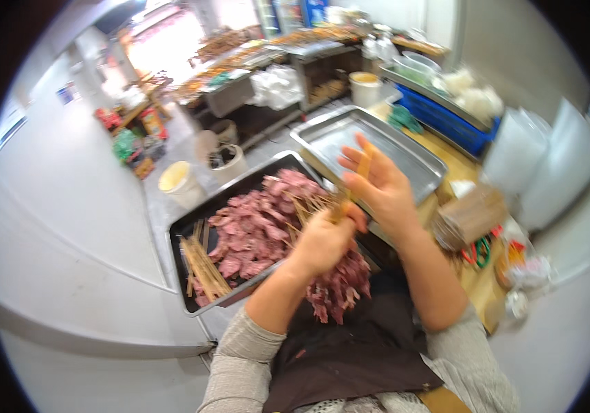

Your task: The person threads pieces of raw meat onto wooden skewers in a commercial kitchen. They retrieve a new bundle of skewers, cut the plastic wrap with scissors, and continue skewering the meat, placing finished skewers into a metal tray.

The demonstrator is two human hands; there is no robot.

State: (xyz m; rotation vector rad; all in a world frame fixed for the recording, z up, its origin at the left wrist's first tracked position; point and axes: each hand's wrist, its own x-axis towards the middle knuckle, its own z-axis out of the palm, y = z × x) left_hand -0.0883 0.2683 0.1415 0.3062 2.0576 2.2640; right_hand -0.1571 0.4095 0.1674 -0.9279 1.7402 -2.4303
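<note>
My left hand (328,237) is closed around a bunch of wooden skewers, from which pieces of raw meat (339,284) hang over the near edge of the tray. My right hand (383,191) is raised beside it, fingers apart, with a yellowish band or strip (364,162) stretched between the two hands; blur hides its exact form. Below the hands, a dark metal tray (284,160) holds a heap of raw meat (253,222). Loose bamboo skewers (204,268) lie at the tray's left end. More skewer ends show beside my left hand.
A bare metal tray (408,155) lies behind my right hand. On the wooden table to the right are a wrapped brown bundle (473,217), scissors (481,253) and plastic bags (525,268). A blue crate (439,121) stands farther back. White buckets (181,183) stand on the floor.
</note>
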